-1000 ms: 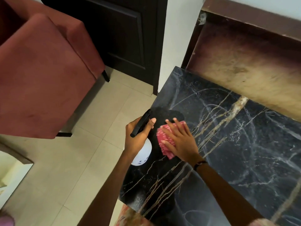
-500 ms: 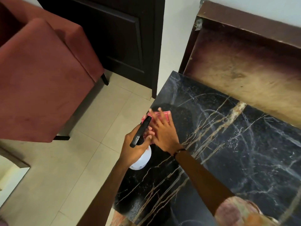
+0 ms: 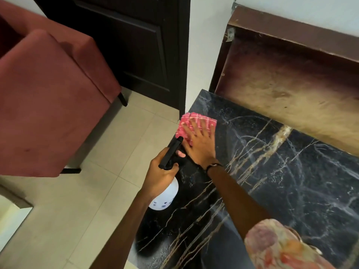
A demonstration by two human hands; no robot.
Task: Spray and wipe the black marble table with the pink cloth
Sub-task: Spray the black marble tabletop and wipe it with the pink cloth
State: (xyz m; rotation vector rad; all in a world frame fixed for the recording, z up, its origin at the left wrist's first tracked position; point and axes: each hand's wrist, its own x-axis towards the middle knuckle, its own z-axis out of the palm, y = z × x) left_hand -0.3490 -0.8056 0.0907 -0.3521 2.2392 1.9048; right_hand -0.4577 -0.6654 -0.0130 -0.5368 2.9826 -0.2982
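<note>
The black marble table (image 3: pixel 281 191), veined in gold and white, fills the lower right. A folded pink cloth (image 3: pixel 196 121) lies on its far left corner. My right hand (image 3: pixel 200 144) presses flat on the cloth with straight, spread fingers. My left hand (image 3: pixel 161 175) grips a white spray bottle (image 3: pixel 165 197) with a black trigger head, held over the table's left edge just behind the right hand.
A red upholstered armchair (image 3: pixel 44 98) stands on the tiled floor (image 3: pixel 77 210) to the left. A dark door (image 3: pixel 136 45) and white wall lie beyond the table corner. A worn brown panel (image 3: pixel 291 78) runs along the table's far side.
My right hand has slid the pink cloth away from me along the left edge, up to the table's far corner. The left hand with the bottle stayed near the edge.
</note>
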